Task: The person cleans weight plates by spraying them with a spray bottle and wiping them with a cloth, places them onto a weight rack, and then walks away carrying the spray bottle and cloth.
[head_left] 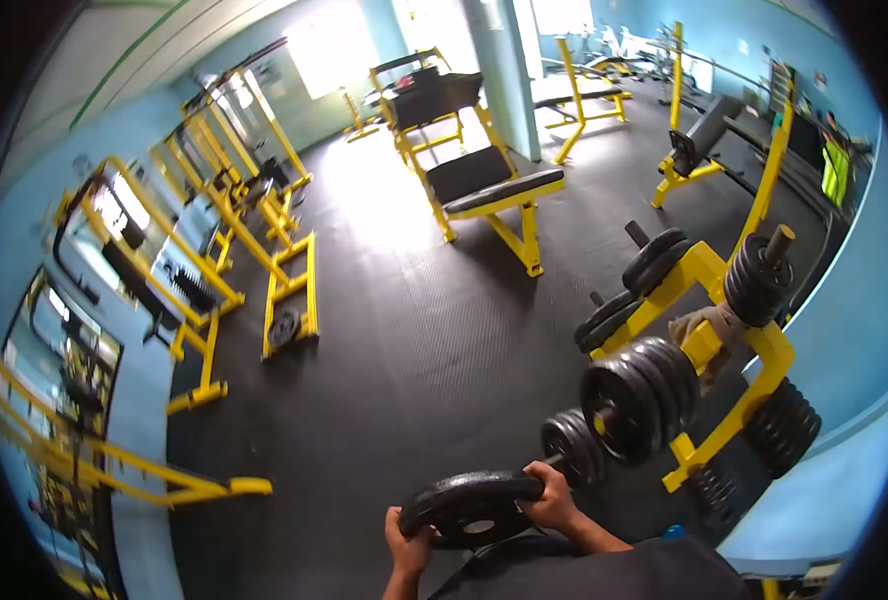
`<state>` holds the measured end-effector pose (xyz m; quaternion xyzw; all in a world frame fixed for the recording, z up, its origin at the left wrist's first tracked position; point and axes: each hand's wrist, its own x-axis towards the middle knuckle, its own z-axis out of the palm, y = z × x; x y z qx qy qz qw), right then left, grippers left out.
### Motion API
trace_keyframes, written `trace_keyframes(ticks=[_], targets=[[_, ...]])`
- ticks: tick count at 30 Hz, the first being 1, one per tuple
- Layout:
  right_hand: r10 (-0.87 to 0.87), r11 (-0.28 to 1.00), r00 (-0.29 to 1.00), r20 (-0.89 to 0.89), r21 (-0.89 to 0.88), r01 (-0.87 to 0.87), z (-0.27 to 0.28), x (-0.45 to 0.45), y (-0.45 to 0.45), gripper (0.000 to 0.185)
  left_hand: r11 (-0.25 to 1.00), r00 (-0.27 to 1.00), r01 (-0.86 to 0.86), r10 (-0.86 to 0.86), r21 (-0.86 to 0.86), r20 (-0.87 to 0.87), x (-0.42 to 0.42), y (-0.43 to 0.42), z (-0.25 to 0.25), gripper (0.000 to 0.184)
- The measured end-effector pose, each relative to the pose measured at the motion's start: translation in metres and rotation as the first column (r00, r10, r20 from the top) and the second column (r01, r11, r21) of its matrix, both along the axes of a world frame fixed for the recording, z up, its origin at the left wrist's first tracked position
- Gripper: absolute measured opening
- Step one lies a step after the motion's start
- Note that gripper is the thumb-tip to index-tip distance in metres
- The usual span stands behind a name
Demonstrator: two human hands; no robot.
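A black weight plate point(444, 497) with a round centre hole is held in front of my body, tilted so its face shows. My left hand point(406, 545) grips its left rim, and my right hand point(551, 497) is closed around the right rim. Just beyond my right hand stands a yellow plate rack point(769, 350). Several black plates point(626, 408) hang on its near peg, with smaller plates point(571, 446) on a lower peg beside my right hand.
More plates point(759, 278) sit on the rack's upper pegs, and a brown cloth point(721, 335) hangs on its frame. A yellow bench point(494, 180) stands ahead on the black rubber floor point(414, 350). Yellow cable machines point(199, 290) line the left wall; an incline bench point(704, 140) is at the right.
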<state>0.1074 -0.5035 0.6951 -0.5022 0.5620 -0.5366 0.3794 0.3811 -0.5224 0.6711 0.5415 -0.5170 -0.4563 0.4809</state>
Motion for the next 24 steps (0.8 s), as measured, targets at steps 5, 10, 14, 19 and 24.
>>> trace_keyframes(ticks=[5, 10, 14, 19, 24], targets=[[-0.063, 0.995, 0.997, 0.046, -0.077, 0.066, 0.009, -0.013, -0.135, 0.027, 0.996, 0.993, 0.062, -0.056, 0.060, -0.104, -0.021, -0.135, 0.045, 0.031], [-0.145, 0.982, 0.982, -0.121, -0.139, 0.128, 0.039, -0.031, -0.260, 0.034, 0.991, 0.958, 0.124, -0.109, 0.042, -0.266, -0.056, -0.287, 0.075, 0.030], [-0.240, 0.970, 0.965, -0.106, -0.057, 0.235, 0.039, -0.041, -0.343, 0.033, 0.956, 0.939, 0.286, -0.266, 0.063, -0.218, -0.065, -0.405, 0.044, 0.030], [-0.494, 0.867, 0.827, -0.269, -0.217, 0.447, 0.042, -0.078, -0.426, 0.033, 0.838, 0.817, 0.541, -0.500, 0.080, -0.287, -0.126, -0.545, 0.046, 0.032], [-0.715, 0.695, 0.646, -0.267, -0.171, 0.698, 0.045, -0.103, -0.466, 0.037, 0.675, 0.691, 0.722, -0.717, 0.151, -0.094, -0.202, -0.649, 0.060, 0.030]])
